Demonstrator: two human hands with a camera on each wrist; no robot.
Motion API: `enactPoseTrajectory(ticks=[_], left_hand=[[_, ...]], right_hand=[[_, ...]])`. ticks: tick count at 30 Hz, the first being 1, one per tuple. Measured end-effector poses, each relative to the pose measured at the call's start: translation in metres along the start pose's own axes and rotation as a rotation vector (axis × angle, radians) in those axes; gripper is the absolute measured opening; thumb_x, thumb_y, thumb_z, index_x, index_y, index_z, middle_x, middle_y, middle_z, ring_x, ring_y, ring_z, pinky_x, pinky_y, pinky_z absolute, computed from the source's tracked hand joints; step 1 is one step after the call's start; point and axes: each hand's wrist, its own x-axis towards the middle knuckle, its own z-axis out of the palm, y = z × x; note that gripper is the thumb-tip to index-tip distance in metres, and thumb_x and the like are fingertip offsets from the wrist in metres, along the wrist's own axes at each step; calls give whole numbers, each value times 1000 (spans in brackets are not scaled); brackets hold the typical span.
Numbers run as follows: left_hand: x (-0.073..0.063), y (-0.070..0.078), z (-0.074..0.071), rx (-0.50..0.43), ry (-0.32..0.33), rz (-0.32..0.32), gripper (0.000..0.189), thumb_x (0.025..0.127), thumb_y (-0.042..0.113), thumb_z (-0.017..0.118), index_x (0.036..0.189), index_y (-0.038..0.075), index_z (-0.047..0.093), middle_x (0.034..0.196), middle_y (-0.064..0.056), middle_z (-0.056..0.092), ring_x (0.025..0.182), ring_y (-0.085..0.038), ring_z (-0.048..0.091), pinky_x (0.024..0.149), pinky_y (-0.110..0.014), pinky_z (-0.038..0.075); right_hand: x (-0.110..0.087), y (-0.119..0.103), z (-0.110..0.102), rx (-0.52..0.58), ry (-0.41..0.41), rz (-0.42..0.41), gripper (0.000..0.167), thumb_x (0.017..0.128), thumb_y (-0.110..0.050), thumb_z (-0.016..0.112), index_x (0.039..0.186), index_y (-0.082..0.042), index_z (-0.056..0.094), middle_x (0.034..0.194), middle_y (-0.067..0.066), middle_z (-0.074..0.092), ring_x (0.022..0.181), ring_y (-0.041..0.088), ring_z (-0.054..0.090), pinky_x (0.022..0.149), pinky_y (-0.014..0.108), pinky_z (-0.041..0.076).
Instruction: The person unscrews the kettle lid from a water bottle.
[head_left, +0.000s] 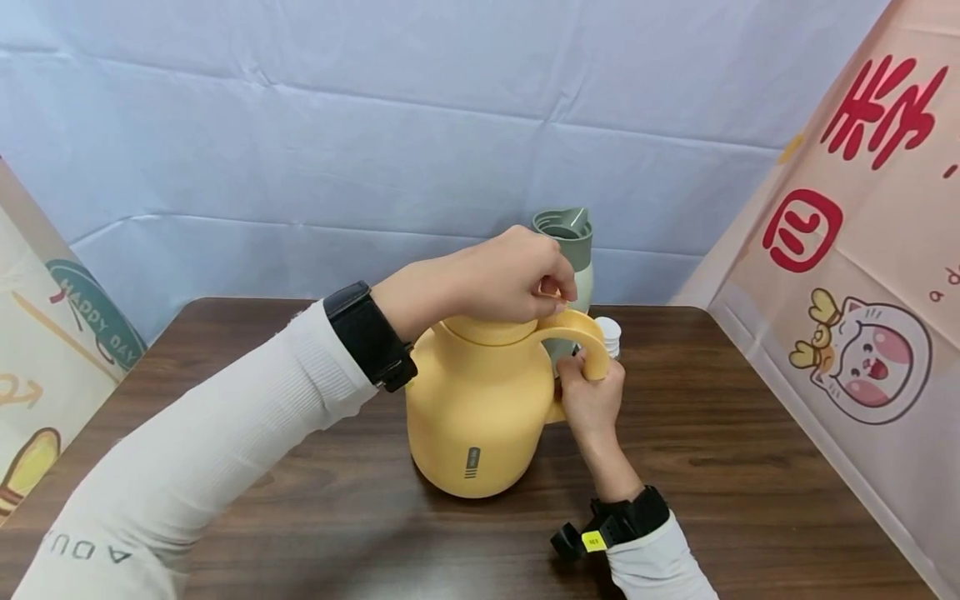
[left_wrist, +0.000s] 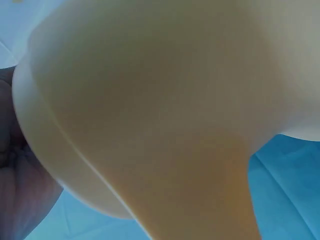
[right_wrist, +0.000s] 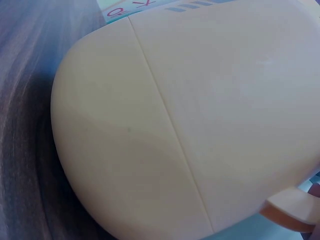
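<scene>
A yellow thermos jug stands upright on the table in the head view. Its lid lies mostly beneath my left hand, whose curled fingers and thumb grip the top near the handle. In the left wrist view, that hand shows at the left edge against the lid. Around the handle at the jug's right side, my right hand is closed, thumb on the near side. The right wrist view is filled by the jug's rounded lower body, with the handle's lower end in the corner.
Close behind the yellow jug stands a green jug with an uncovered mouth and a spout. A white-capped bottle is partly hidden behind my right hand. The brown wooden table meets a pale blue cloth at the back.
</scene>
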Motion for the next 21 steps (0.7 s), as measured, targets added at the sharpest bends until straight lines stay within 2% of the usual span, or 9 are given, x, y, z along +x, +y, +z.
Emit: enactPoseTrajectory(ticks=[3, 8, 11, 16, 21], left_hand=[[4, -1, -1, -12, 5, -48, 14, 85, 7, 59, 92, 9, 71, 81, 1, 63, 75, -10, 56, 72, -21, 42], [8, -2, -3, -13, 3, -107, 13, 83, 7, 59, 89, 10, 71, 80, 3, 64, 78, -9, 56, 72, -21, 42], [9, -3, -5, -13, 3, -148, 11, 83, 8, 61, 88, 10, 71, 81, 2, 63, 79, -10, 55, 72, -21, 41], [11, -7, -6, -31, -8, -239, 10, 86, 14, 62, 91, 13, 70, 81, 0, 60, 76, -13, 52, 67, -23, 40], [9, -18, -6, -64, -11, -323, 14, 88, 21, 60, 95, 17, 72, 88, 2, 59, 79, -15, 49, 66, -25, 39]], right_hand=[[0, 1, 0, 2, 0, 12, 28, 72, 12, 46, 47, 1, 38, 41, -7, 37, 33, 4, 34, 33, 18, 26], [3, 20, 0, 18, 3, 52, 32, 73, 11, 48, 48, -5, 38, 41, -4, 35, 32, 7, 32, 32, 20, 25], [5, 31, 0, 21, 9, 49, 32, 73, 10, 50, 48, -6, 38, 41, -2, 34, 31, 8, 31, 32, 20, 24], [5, 33, 0, 29, 16, 26, 30, 73, 9, 50, 48, -4, 38, 41, 0, 34, 31, 10, 32, 31, 21, 24], [5, 32, 1, 12, 10, 49, 32, 73, 10, 50, 48, -7, 38, 41, -3, 34, 31, 9, 33, 32, 21, 24]])
